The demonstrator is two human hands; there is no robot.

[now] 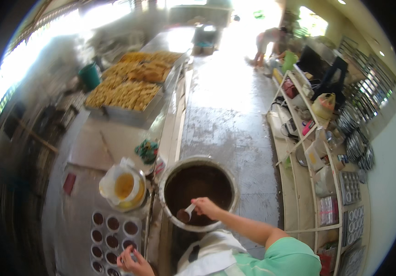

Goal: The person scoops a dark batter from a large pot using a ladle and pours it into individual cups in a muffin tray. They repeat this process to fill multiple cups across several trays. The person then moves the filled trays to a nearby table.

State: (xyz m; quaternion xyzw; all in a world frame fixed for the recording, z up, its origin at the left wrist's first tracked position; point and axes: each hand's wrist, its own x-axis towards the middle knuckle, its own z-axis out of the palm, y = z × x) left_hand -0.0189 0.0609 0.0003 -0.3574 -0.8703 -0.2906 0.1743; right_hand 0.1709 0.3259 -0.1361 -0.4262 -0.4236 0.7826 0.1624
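Note:
My right hand grips the white handle of a scoop over the near side of a large round pot. Dark brown batter lies in the pot, and brown batter shows in the scoop's bowl. On the left, my left hand is over the near right part of a muffin tin, its fingers curled and apart, with nothing visible in them. Paper-lined cups in the tin hold dark batter. My left hand hides some cups; the tin's near end is cut off by the picture's edge.
Beyond the tin stands a tub of yellow contents with a jug in it. A green cloth and large trays of golden baked pieces lie farther along the table. Shelving lines the right. A person bends far off.

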